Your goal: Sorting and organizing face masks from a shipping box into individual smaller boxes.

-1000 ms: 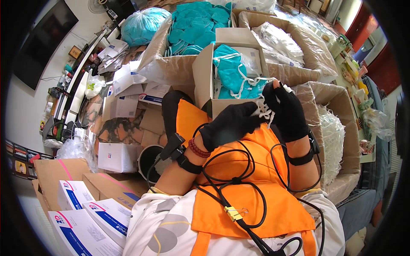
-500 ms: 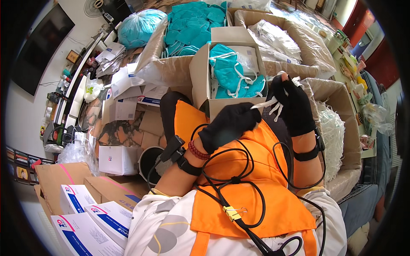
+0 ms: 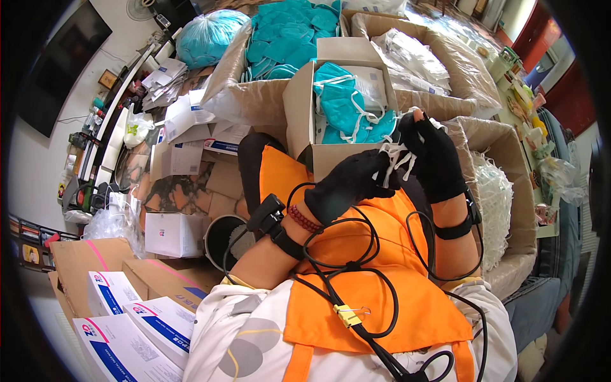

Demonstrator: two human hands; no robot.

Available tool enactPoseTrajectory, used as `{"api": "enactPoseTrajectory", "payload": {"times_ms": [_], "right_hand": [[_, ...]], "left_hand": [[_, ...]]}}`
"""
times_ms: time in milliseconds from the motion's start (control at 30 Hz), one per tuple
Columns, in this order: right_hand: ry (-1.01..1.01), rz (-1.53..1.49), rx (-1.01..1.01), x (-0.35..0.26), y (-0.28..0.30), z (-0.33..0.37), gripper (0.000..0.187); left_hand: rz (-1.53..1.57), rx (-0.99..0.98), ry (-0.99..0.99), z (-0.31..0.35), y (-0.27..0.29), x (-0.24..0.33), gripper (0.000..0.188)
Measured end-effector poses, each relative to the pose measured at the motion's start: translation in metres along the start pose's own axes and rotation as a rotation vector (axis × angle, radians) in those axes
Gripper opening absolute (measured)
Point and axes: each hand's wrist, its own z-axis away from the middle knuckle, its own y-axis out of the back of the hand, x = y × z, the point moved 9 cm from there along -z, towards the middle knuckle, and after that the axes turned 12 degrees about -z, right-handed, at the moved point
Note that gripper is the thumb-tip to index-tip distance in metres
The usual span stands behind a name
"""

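Observation:
Both my hands wear black fingerless gloves and meet above my orange apron. My left hand (image 3: 350, 183) is closed, its fingers at the lower ends of a small bunch of white straps (image 3: 396, 156). Just right of it, my right hand (image 3: 434, 158) grips the upper part of the bunch, thumb raised, with strap ends poking out on both sides. Beyond them stands an open carton (image 3: 301, 114) holding teal face masks (image 3: 338, 105) with white straps and a clear-wrapped white packet (image 3: 369, 86).
Behind are a lined box of teal mask pieces (image 3: 289, 38) and one of white packets (image 3: 410, 60). A box of white strap material (image 3: 491, 204) stands at my right. Left are printed cartons (image 3: 127, 350), a small white box (image 3: 175, 234) and a dark bucket (image 3: 223, 239).
My left hand has moved right, closer to my right hand. The strap that was drawn out between them now hangs bunched and looped.

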Motion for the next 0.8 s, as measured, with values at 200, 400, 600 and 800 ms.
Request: {"api": "enactPoseTrajectory", "payload": {"times_ms": [200, 400, 600, 800], "right_hand": [[-0.045, 0.087, 0.005, 0.002, 0.009, -0.001, 0.035], [-0.021, 0.005, 0.101, -0.031, 0.046, 0.002, 0.020], [0.076, 0.241, -0.340, 0.009, -0.016, 0.022, 0.021], [-0.479, 0.101, -0.229, 0.052, -0.016, 0.048, 0.024]], "left_hand": [[-0.226, -0.035, -0.032, -0.003, 0.001, 0.008, 0.028], [0.529, -0.198, 0.683, 0.020, -0.006, -0.017, 0.020], [-0.054, -0.168, 0.297, -0.003, 0.018, 0.007, 0.022], [-0.038, -0.161, 0.067, 0.001, 0.020, 0.010, 0.021]]}}
